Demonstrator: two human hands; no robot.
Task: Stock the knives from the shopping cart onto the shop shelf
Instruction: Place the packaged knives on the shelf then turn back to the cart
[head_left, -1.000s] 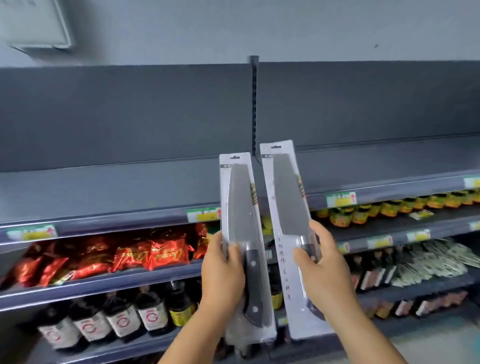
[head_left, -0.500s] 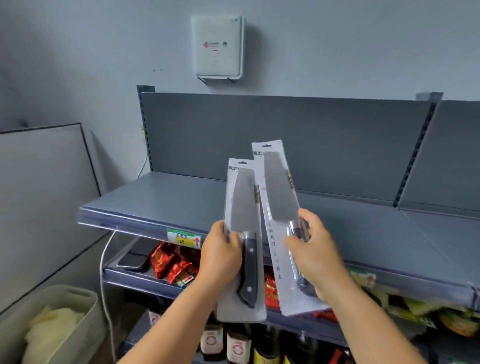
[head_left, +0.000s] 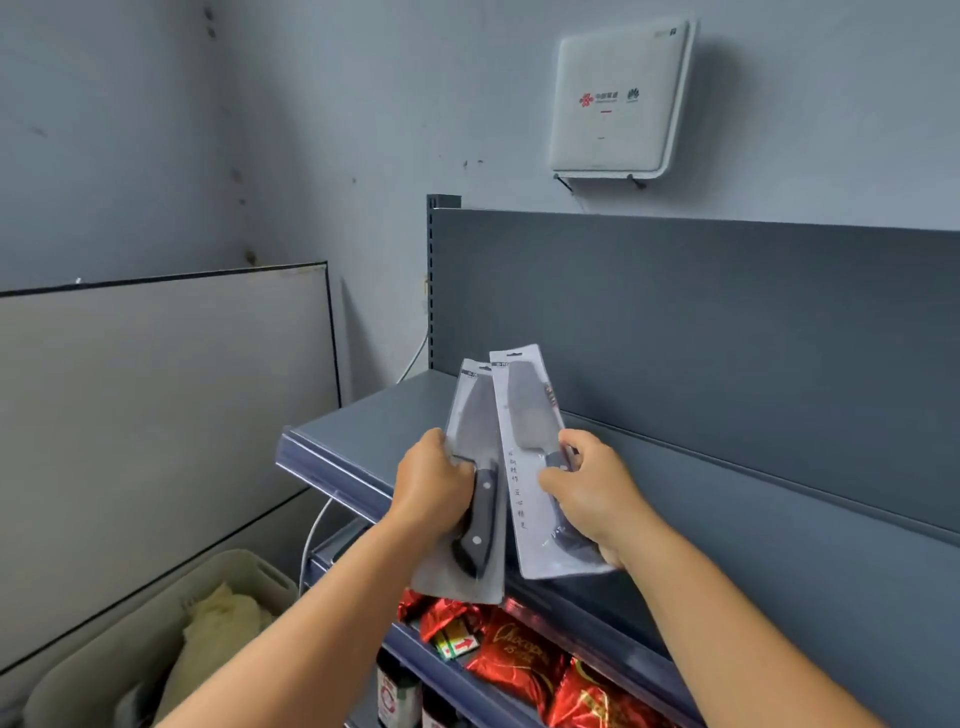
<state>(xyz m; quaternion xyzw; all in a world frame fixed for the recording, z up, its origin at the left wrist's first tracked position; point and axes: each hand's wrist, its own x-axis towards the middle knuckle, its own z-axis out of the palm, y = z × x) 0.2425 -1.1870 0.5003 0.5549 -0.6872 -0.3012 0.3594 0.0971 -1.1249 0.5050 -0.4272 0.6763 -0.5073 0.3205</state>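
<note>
Left hand (head_left: 434, 491) wraps the left knife (head_left: 470, 483) at its handle; right hand (head_left: 589, 499) pinches the right knife (head_left: 535, 462) likewise. Packs overlap above my grips, blades up, I judge to keep the edges away. Just beyond: the top shelf (head_left: 727, 499), bare where they'd land.

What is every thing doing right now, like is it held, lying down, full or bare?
Left hand: grips the left knife pack by its handle end.
Right hand: grips the right knife pack.
Left knife pack: sealed, held upright, not yet on the shelf.
Right knife pack: sealed, held upright, overlapping the left one.
Top shelf: bare where visible.
Red snack bags: lying on the shelf below.
White wall box: mounted on the wall.
</note>
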